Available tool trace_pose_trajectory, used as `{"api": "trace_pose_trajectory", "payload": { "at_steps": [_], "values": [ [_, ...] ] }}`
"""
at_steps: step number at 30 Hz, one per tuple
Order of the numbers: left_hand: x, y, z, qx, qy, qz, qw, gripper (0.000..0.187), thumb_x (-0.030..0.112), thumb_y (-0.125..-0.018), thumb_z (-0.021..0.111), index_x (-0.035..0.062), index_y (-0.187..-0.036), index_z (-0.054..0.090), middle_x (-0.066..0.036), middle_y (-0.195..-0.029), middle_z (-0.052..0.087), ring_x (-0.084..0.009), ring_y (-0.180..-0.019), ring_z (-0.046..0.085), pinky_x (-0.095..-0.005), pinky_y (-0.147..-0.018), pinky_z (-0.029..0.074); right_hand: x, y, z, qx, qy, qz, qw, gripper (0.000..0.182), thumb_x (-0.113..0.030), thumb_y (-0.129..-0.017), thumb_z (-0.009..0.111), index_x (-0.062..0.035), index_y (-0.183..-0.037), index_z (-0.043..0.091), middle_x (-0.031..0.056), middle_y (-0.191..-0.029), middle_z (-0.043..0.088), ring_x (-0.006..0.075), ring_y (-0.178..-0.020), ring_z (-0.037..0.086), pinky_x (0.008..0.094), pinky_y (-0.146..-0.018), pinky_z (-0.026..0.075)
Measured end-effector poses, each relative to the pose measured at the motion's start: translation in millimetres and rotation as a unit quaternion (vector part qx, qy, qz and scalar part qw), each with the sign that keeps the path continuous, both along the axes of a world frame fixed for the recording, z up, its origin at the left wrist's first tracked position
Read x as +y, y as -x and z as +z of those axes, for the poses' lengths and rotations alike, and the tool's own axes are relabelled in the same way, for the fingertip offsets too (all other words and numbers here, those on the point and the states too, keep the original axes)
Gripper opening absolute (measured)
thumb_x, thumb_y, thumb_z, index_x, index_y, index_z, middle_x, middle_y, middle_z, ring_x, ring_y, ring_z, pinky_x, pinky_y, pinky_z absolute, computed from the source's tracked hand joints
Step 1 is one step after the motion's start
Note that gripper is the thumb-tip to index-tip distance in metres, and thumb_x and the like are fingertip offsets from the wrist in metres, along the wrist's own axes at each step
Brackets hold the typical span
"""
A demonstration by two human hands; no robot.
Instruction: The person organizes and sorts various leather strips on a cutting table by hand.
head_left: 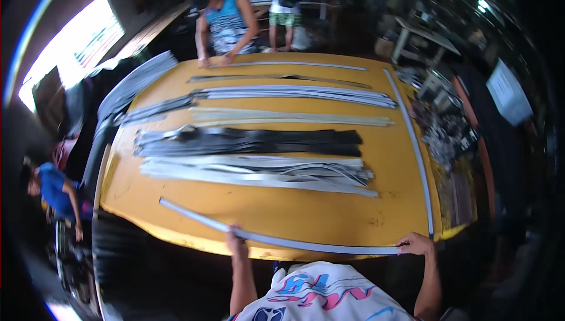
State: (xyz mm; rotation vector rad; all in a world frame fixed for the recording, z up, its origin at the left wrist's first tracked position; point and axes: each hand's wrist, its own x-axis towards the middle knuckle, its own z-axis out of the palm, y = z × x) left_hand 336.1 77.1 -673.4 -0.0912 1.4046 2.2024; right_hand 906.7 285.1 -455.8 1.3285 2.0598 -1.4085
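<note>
A long, narrow light-grey strip (318, 247) lies along the near edge of the yellow table (294, 215), its left end slanting farther onto the table. My left hand (236, 238), slightly blurred, is closed around the strip left of its middle. At the strip's right end, my right hand (418, 243) pinches it near the table corner. Beyond it lie a stack of white and grey strips (247, 172) and a wide stack of black strips (253, 142). A second long light strip (412, 138) runs along the right edge, ending near my right hand.
Cream strips (288, 117) and a light-grey bundle (300, 94) lie farther across. A person (229, 21) at the far edge handles another thin strip (312, 65). Another person (59, 191) is at the left. Cluttered material (438, 115) borders the right side.
</note>
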Motion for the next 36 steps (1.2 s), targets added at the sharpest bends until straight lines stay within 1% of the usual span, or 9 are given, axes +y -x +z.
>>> {"api": "trace_pose_trajectory", "payload": {
  "at_steps": [5, 8, 10, 21, 22, 26, 29, 33, 36],
  "values": [
    [-9, 71, 65, 0.076, 0.040, 0.130, 0.988, 0.037, 0.027, -0.108, 0.045, -0.0040, -0.124, 0.056, -0.012, -0.116, 0.067, -0.0192, -0.099, 0.066, -0.0289, -0.078, 0.053, -31, -113, -64, -0.096, -0.001, -0.058, 0.994, 0.031, -0.020, -0.083, 0.075, -0.0031, -0.109, 0.075, 0.0133, -0.094, 0.076, 0.0191, -0.084, 0.072, 0.0331, -0.077, 0.054],
    [47, 14, 138, 0.322, 0.005, 0.070, 0.944, 0.057, 0.046, -0.106, 0.047, -0.0053, -0.130, 0.051, -0.016, -0.126, 0.064, -0.0244, -0.108, 0.064, -0.0346, -0.094, 0.051, -62, -175, -101, -0.074, 0.025, -0.111, 0.991, 0.030, -0.022, -0.084, 0.075, -0.0046, -0.109, 0.075, 0.0116, -0.095, 0.077, 0.0180, -0.085, 0.072, 0.0334, -0.076, 0.055],
    [116, -62, 226, 0.241, 0.064, 0.079, 0.965, 0.053, 0.042, -0.107, 0.047, -0.0048, -0.130, 0.051, -0.017, -0.121, 0.066, -0.0242, -0.102, 0.066, -0.0334, -0.091, 0.053, -90, -214, -122, -0.078, 0.077, -0.172, 0.979, 0.030, -0.020, -0.085, 0.075, -0.0025, -0.109, 0.075, 0.0118, -0.096, 0.077, 0.0163, -0.085, 0.071, 0.0324, -0.077, 0.055],
    [489, -330, 387, 0.327, -0.173, -0.279, 0.886, 0.033, 0.027, -0.106, 0.052, -0.0018, -0.120, 0.059, -0.016, -0.112, 0.071, -0.0240, -0.095, 0.073, -0.0304, -0.075, 0.057, -200, -309, -140, 0.204, 0.116, -0.518, 0.823, 0.030, -0.005, -0.086, 0.075, 0.0009, -0.115, 0.069, 0.0055, -0.098, 0.071, 0.0116, -0.090, 0.065, 0.0299, -0.079, 0.052],
    [559, -319, 372, 0.171, -0.286, -0.403, 0.853, 0.031, 0.027, -0.105, 0.053, 0.0026, -0.122, 0.061, -0.016, -0.115, 0.071, -0.0253, -0.089, 0.072, -0.0321, -0.075, 0.054, -184, -300, -123, 0.242, 0.105, -0.545, 0.796, 0.029, -0.003, -0.088, 0.073, 0.0015, -0.115, 0.068, 0.0046, -0.097, 0.070, 0.0103, -0.088, 0.064, 0.0291, -0.078, 0.051],
    [661, -368, 304, 0.189, 0.025, -0.392, 0.900, 0.048, 0.055, -0.093, 0.063, 0.0093, -0.107, 0.065, -0.006, -0.085, 0.061, -0.0198, -0.079, 0.059, -0.0365, -0.071, 0.046, -108, -275, -103, 0.335, -0.123, -0.450, 0.819, 0.021, -0.007, -0.096, 0.064, 0.0014, -0.115, 0.065, -0.0033, -0.083, 0.057, 0.0022, -0.073, 0.051, 0.0199, -0.060, 0.041],
    [702, -400, 68, 0.527, 0.188, -0.439, 0.703, 0.061, 0.050, -0.092, 0.067, 0.0006, -0.126, 0.055, -0.023, -0.102, 0.065, -0.0359, -0.089, 0.063, -0.0470, -0.076, 0.050, -66, -254, -143, 0.268, -0.193, -0.511, 0.793, 0.034, -0.005, -0.096, 0.060, 0.0013, -0.130, 0.057, 0.0023, -0.087, 0.061, 0.0093, -0.073, 0.056, 0.0266, -0.066, 0.047],
    [467, -485, -36, 0.679, 0.069, -0.483, 0.549, 0.079, 0.050, -0.093, 0.064, -0.0012, -0.148, 0.039, -0.031, -0.145, 0.047, -0.0440, -0.135, 0.046, -0.0484, -0.109, 0.042, -71, -235, -202, 0.119, -0.249, -0.476, 0.835, 0.046, -0.007, -0.095, 0.056, -0.0052, -0.140, 0.050, 0.0073, -0.085, 0.059, 0.0163, -0.074, 0.059, 0.0334, -0.070, 0.050],
    [343, -509, 24, 0.597, 0.122, -0.651, 0.453, 0.084, 0.048, -0.095, 0.061, 0.0065, -0.158, 0.022, -0.019, -0.164, 0.022, -0.0393, -0.151, 0.020, -0.0605, -0.118, 0.022, -77, -207, -177, 0.135, -0.373, -0.429, 0.812, 0.047, -0.009, -0.093, 0.057, -0.0044, -0.139, 0.052, 0.0181, -0.099, 0.065, 0.0302, -0.091, 0.065, 0.0406, -0.085, 0.052]
  ]
}}
